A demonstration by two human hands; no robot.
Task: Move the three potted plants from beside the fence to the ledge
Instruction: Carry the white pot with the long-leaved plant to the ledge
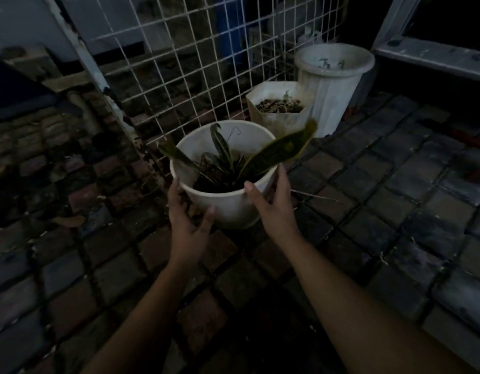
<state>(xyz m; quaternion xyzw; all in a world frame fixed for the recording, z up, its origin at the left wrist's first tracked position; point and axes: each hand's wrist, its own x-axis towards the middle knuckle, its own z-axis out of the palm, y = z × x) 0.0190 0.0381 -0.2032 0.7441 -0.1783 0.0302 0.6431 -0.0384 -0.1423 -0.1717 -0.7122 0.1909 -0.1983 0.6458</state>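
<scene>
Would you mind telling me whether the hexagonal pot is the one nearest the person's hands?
No, the hands are at the round pot with long leaves, while the hexagonal pot sits behind it by the fence.

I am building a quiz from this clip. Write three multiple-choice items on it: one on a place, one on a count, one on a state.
1. Where is the hexagonal pot?
A. Between the round pot and the tall pot
B. On the ledge
C. Behind the fence

2. How many white pots stand by the fence?
A. One
B. Three
C. Five

3. What are the hands doing?
A. Hanging apart from every pot
B. Both cupping the round pot
C. Gripping the fence

Answers:
1 A, it sits between the round pot and the tall pot.
2 B, three show.
3 B, the left hand and right hand flank its sides.
</scene>
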